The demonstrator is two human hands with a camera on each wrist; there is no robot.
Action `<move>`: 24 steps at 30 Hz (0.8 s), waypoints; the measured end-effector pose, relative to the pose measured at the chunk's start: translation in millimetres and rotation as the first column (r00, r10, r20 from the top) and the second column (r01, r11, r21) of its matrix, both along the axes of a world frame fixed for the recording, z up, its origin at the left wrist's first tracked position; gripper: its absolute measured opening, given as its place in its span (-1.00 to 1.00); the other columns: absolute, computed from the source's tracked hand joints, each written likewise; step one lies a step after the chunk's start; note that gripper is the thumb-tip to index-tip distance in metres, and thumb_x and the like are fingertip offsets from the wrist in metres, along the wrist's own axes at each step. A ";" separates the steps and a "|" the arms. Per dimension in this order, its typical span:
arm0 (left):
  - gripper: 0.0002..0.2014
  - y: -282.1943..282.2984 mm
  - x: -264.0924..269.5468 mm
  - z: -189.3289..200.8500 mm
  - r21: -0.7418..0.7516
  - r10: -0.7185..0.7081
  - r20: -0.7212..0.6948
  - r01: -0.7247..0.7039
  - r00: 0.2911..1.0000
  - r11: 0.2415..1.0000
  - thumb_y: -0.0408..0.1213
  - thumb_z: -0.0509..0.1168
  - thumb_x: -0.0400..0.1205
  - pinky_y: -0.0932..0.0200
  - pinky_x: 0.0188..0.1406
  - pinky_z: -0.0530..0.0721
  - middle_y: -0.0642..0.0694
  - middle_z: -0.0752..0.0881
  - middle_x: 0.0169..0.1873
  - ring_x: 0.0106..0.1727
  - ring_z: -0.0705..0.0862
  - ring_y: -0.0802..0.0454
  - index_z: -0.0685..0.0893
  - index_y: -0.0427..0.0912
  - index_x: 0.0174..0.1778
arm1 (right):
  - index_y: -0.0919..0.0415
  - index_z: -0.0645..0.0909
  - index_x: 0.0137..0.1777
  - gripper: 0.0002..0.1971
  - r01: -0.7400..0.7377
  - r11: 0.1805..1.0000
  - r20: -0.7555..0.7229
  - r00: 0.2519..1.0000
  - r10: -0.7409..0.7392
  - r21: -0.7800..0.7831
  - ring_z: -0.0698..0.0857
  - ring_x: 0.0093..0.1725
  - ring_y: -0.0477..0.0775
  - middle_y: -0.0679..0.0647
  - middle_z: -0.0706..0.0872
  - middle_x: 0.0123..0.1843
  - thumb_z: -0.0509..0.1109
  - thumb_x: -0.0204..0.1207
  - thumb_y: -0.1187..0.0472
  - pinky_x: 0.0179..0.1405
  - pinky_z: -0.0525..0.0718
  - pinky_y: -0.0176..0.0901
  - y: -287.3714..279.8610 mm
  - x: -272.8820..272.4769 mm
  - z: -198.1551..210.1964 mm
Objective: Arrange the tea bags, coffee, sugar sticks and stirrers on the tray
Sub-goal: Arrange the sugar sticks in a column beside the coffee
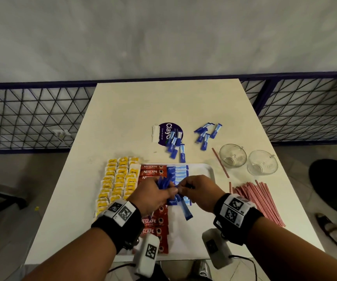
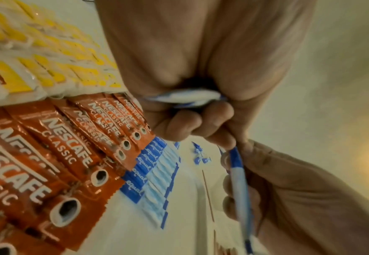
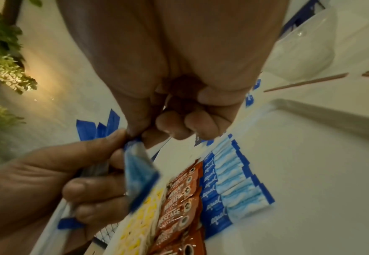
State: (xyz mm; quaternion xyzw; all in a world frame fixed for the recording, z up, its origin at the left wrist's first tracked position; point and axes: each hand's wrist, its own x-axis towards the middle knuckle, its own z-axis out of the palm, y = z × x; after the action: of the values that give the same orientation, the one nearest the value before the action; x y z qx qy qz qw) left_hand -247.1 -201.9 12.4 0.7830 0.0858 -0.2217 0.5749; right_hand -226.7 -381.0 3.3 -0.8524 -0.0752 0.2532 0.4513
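Above the white tray [image 1: 209, 169], my left hand [image 1: 168, 190] grips a bunch of blue sugar sticks [image 2: 190, 97]. My right hand [image 1: 181, 186] meets it and pinches one sugar stick [image 3: 138, 172] at its end. On the tray lie rows of yellow tea bags [image 1: 119, 179], red Nescafe coffee sticks [image 1: 152, 172] and a column of sugar sticks [image 1: 178, 173]. One sugar stick [image 1: 186, 209] lies askew below the hands. Red stirrers [image 1: 256, 199] are piled on the table to the right of the tray.
More sugar sticks lie loose on the table in two heaps [image 1: 206, 134] [image 1: 175, 148], one beside a purple round sticker [image 1: 168, 130]. Two glass cups [image 1: 232, 156] [image 1: 261, 165] stand right of the tray, with a single stirrer [image 1: 220, 162] near them. A dark railing runs behind the table.
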 end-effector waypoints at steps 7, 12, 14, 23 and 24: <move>-0.85 -9.8 -6.3 -0.7 -0.397 0.389 -0.190 -0.433 0.902 0.810 -0.47 0.23 0.68 0.25 -0.65 0.37 -0.17 0.71 -0.42 -0.67 0.39 0.11 0.58 -0.27 -0.22 | 0.12 0.67 -0.08 -0.87 0.173 0.983 0.017 0.985 -0.174 0.065 0.55 -0.53 -0.25 -0.03 0.78 -0.22 0.41 0.54 0.07 -0.40 0.53 -0.43 -17.4 -3.1 -9.3; -0.88 -10.3 -10.7 -9.9 -0.300 0.366 -0.179 -0.405 0.913 0.864 -0.44 0.25 0.68 0.27 -0.67 0.38 -0.16 0.74 -0.40 -0.67 0.39 0.12 0.62 -0.30 -0.17 | 0.16 0.70 -0.20 -0.90 0.330 0.927 -0.124 0.942 -0.311 0.181 0.51 -0.55 -0.05 0.06 0.81 -0.29 0.43 0.52 0.20 -0.48 0.48 -0.22 -26.5 -6.6 -18.9; -0.90 -1.9 -11.0 -17.1 -0.190 0.354 -0.146 -0.377 0.924 0.906 -0.37 0.28 0.68 0.25 -0.62 0.41 -0.15 0.76 -0.36 -0.62 0.40 0.09 0.65 -0.29 -0.12 | 0.19 0.71 -0.23 -0.86 0.321 0.942 -0.157 0.939 -0.304 0.094 0.52 -0.56 -0.04 0.09 0.81 -0.27 0.43 0.52 0.18 -0.51 0.47 -0.22 -33.8 -11.2 -29.0; -0.88 24.0 -18.9 -29.6 -0.057 0.301 -0.076 -0.305 0.951 0.950 -0.32 0.30 0.67 0.17 -0.53 0.43 -0.18 0.81 -0.28 -0.62 0.40 0.03 0.67 -0.25 -0.15 | 0.09 0.65 -0.27 -0.80 0.118 0.940 -0.258 0.944 -0.206 -0.321 0.54 -0.51 -0.06 -0.03 0.61 -0.44 0.38 0.56 0.06 -0.55 0.51 -0.32 -21.1 -29.7 -61.5; -0.88 26.0 -19.6 -29.8 -0.055 0.299 -0.072 -0.303 0.951 0.951 -0.32 0.30 0.67 0.17 -0.53 0.43 -0.18 0.81 -0.29 -0.63 0.39 0.04 0.66 -0.25 -0.16 | 0.11 0.66 -0.23 -0.80 0.085 0.931 -0.242 0.953 -0.180 -0.355 0.54 -0.47 -0.04 -0.04 0.60 -0.42 0.35 0.58 0.05 -0.49 0.53 -0.32 -17.2 -29.8 -61.1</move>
State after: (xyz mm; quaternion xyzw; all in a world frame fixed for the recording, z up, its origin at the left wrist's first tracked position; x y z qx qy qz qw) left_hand -266.7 -175.9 -17.4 0.7341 0.2151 -0.1587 0.6242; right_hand -256.5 -398.2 -57.8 -0.8779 0.0902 0.3451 0.3193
